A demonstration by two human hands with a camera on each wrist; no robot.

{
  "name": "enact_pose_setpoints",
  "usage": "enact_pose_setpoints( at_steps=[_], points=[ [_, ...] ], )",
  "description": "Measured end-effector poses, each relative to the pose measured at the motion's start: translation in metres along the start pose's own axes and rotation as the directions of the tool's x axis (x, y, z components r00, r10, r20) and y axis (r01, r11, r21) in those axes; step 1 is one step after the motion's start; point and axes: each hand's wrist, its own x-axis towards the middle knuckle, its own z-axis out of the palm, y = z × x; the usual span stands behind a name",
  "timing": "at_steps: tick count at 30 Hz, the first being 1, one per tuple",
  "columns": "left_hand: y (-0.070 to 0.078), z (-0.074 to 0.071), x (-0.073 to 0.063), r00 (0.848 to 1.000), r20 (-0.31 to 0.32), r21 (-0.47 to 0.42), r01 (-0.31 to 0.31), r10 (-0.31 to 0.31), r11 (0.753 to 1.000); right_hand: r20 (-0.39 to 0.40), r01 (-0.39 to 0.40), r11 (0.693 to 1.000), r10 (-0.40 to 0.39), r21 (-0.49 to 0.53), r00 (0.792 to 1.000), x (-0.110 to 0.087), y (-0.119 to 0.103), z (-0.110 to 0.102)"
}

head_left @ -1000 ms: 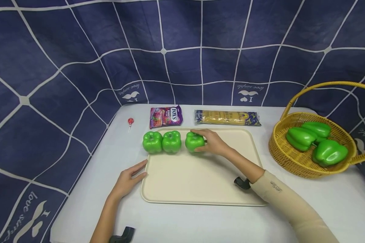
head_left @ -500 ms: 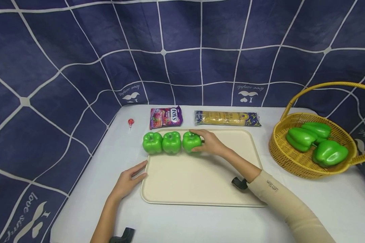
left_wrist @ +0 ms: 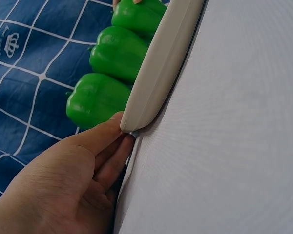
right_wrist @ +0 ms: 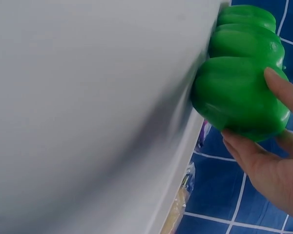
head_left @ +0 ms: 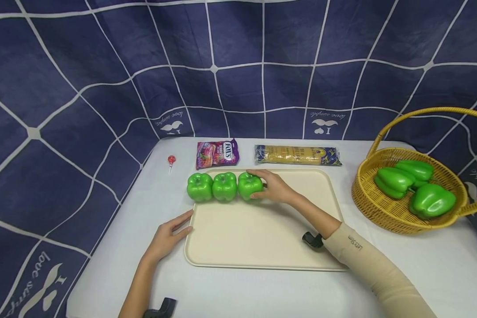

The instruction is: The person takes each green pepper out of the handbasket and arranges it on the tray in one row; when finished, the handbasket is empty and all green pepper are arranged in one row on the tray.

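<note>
My right hand (head_left: 277, 188) holds a green bell pepper (head_left: 249, 186) at the back of the cream tray (head_left: 262, 229), thumb at its front and fingers behind. Left of it stand two more upright bell peppers, a middle one (head_left: 224, 186) and a left one (head_left: 200, 187) at the tray's back left corner. All three line up in a row; the right wrist view shows the held pepper (right_wrist: 239, 97) right against its neighbour (right_wrist: 246, 43). My left hand (head_left: 164, 238) touches the tray's left edge with thumb and fingertips, fingers fairly straight; the left wrist view shows them at the rim (left_wrist: 156, 73).
A yellow wicker basket (head_left: 385, 218) with three green bell peppers (head_left: 431, 200) stands at the right, its handle arching over. Behind the tray lie a purple candy bag (head_left: 217, 153) and a pack of noodles (head_left: 298, 155). A red lollipop (head_left: 172, 159) lies at the back left.
My right hand has moved the held bell pepper a little left, closing the gap to the middle one. In the last half second hardly anything moves. The left hand stays at the tray edge.
</note>
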Motion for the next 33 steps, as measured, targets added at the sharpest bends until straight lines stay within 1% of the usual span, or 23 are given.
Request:
enact_pose_setpoints(
  at_steps=[13, 21, 28, 33],
  points=[
    [0.0005, 0.0002, -0.0009, 1.000, 0.002, -0.003, 0.008, -0.008, 1.000, 0.009, 0.016, 1.000, -0.016, 0.014, 1.000, -0.0001, 0.0001, 0.0010],
    [0.0003, 0.0007, -0.0001, 1.000, 0.003, 0.001, 0.005, -0.005, 1.000, 0.012, -0.002, 0.999, 0.002, 0.045, 1.000, -0.0002, 0.0032, 0.0006],
    [0.0002, 0.0004, 0.0001, 1.000, 0.001, 0.002, 0.001, -0.001, 1.000, 0.012, 0.006, 0.999, -0.006, 0.041, 1.000, 0.0005, 0.0046, 0.0013],
    [0.0003, 0.0004, 0.0003, 1.000, 0.003, -0.004, 0.002, -0.002, 1.000, 0.023, 0.002, 0.998, -0.004, 0.060, 1.000, 0.0011, 0.0054, 0.0019]
  ],
)
